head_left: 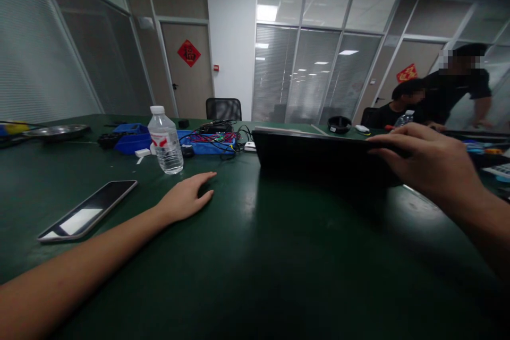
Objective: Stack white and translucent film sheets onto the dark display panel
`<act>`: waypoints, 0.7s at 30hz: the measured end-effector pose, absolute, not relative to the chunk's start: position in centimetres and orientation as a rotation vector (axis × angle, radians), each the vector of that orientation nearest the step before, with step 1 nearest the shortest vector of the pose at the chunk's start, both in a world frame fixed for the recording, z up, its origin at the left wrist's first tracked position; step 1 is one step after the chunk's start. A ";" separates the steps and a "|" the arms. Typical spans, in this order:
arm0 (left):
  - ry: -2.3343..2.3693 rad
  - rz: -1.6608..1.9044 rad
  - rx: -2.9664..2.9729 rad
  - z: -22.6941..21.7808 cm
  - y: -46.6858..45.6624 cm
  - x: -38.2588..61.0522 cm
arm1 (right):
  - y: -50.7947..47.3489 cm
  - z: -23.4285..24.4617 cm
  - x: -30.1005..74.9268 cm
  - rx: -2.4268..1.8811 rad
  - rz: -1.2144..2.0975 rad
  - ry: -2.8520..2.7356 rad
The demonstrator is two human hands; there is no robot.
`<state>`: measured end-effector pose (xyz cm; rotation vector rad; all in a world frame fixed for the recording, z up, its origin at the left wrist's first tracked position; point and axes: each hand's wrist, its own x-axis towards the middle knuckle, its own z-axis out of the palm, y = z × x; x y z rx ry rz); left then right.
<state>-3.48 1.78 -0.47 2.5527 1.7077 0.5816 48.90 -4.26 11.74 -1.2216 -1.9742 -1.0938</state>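
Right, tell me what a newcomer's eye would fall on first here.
Probably the wide, flat black panel, tilted over the dark green table, with the bare right hand at its right end. Then the white-capped clear plastic bottle, standing left of centre beyond the bare left hand. Behind, a red diamond-shaped sign shows on the beige door at left.

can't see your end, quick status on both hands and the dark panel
Right hand grips dark panel, tilted up. Left hand open, empty. Bottle stands just beyond left hand.
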 end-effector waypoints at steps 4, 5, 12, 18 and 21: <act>1.685 0.599 2.558 -0.8 1.9 -3.5 | -5.1 13.2 51.4 -1.684 -1.238 -1.774; 1.686 0.601 2.557 -0.8 1.9 -3.4 | -5.1 13.3 52.1 -1.787 -1.249 -1.737; 1.706 0.557 2.578 -0.7 2.1 -3.1 | -2.7 12.2 56.6 -2.189 -1.204 -1.622; 1.771 0.538 2.541 -0.7 2.4 -2.9 | -0.5 10.4 58.3 -2.309 -1.126 -1.661; 1.787 0.507 2.536 -0.8 2.5 -2.9 | -0.4 10.2 58.3 -2.366 -1.088 -1.679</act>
